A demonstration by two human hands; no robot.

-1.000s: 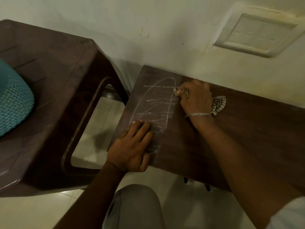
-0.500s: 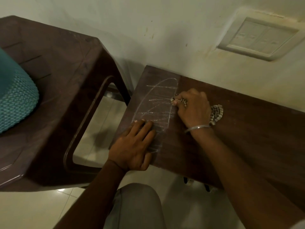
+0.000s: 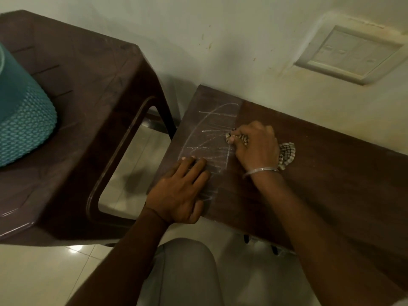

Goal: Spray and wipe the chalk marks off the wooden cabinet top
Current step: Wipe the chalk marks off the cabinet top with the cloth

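A dark wooden cabinet top (image 3: 331, 177) runs along the wall. White chalk marks (image 3: 207, 140), an arc crossed by several lines, cover its left end. My right hand (image 3: 256, 146) is closed on a checked black-and-white cloth (image 3: 286, 154) bunched under the palm, pressed on the wood at the right edge of the marks. My left hand (image 3: 178, 191) lies flat with fingers together on the near left corner, over the lower marks. No spray bottle is in view.
A dark brown plastic chair (image 3: 88, 120) stands just left of the cabinet with a teal knitted thing (image 3: 24, 124) on its seat. A switch plate (image 3: 351, 56) sits on the wall behind. My knee (image 3: 183, 268) is below the cabinet edge, over a pale tiled floor.
My right hand with the cloth has slid toward me along the right side of the chalk marks. My left hand has stayed flat in place.
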